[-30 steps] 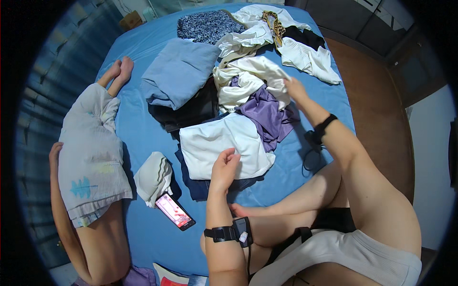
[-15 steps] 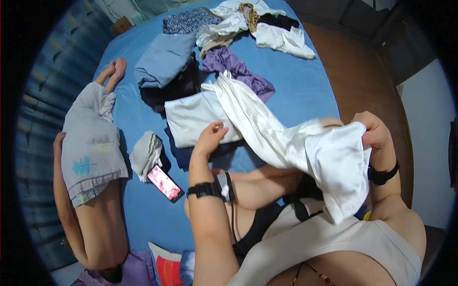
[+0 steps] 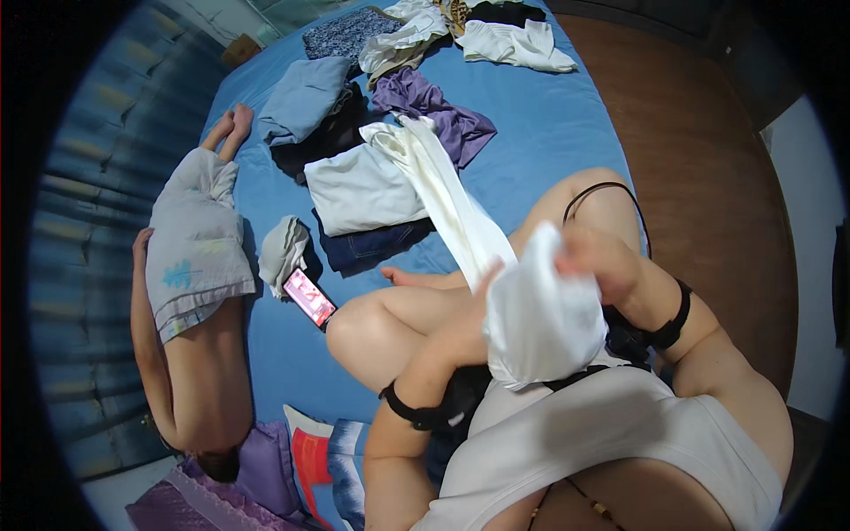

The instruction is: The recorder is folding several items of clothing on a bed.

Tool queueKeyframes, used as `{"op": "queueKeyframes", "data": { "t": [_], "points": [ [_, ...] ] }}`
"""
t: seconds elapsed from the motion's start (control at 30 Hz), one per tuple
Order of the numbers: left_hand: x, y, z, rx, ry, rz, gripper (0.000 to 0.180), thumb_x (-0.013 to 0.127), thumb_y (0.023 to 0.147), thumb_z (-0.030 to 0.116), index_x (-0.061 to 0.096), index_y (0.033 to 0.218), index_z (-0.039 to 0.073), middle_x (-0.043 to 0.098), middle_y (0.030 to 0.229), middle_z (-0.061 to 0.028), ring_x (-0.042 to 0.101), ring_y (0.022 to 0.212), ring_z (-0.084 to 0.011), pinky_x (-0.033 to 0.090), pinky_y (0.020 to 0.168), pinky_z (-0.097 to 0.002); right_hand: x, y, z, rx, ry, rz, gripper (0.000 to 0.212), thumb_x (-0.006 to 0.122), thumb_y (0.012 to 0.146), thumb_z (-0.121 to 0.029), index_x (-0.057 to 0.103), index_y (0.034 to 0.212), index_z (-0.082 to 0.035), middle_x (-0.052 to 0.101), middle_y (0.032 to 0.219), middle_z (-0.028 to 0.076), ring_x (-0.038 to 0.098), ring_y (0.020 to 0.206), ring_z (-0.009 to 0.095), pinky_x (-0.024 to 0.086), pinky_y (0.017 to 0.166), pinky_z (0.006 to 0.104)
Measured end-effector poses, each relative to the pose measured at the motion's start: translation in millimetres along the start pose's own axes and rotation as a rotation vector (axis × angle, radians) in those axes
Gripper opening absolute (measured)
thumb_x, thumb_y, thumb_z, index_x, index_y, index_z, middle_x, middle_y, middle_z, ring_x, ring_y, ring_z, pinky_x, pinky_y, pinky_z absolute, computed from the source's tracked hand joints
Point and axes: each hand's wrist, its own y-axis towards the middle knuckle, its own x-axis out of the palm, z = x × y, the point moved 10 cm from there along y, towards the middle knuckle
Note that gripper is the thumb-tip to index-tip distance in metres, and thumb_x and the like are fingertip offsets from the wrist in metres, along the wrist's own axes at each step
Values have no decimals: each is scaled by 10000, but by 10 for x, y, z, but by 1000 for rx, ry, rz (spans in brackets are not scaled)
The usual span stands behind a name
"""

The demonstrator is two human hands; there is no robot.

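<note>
Fabric (image 3: 544, 327), white and glossy, bunches between my hands: right hand (image 3: 606, 264) gripping it, left hand (image 3: 472, 320) too blurred to tell. The fabric's far end overlaps the folded white garment (image 3: 359, 195); my pulling could drag that askew.

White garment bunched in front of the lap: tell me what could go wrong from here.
The white garment trails back against the folded white cloth, so a tug might drag that cloth askew. The phone lies near the person's left knee, so shifting position could nudge it.
</note>
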Motion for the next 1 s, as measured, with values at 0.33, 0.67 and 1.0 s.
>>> {"op": "queueKeyframes", "data": {
  "t": [0.33,0.67,1.0],
  "points": [
    [-468,-530,-339,85,-826,773,466,548,851,154,375,1258,5,489,1204,-92,505,1073,-202,417,914,-331,-592,211,526,98,390,127,528,522,870,-278,325,1310,-61,466,1228,121,498,1090,186,409,923,301],
    [-550,-1220,-195,308,-668,991,537,571,765,73,373,1255,-17,487,1201,-136,486,1104,-257,392,930,-364,-915,-166,425,130,-421,21,234,480,757,-76,610,949,-46,542,808,-45,432,629,38,327,569,161],
    [-581,-2049,390,582,-348,967,759,656,651,315,383,1224,-100,446,1204,-274,463,1123,-359,386,930,-413,-980,-224,485,370,-1430,-98,177,525,712,-17,606,869,-14,615,863,108,572,799,236,440,729,309]
  ]
}}
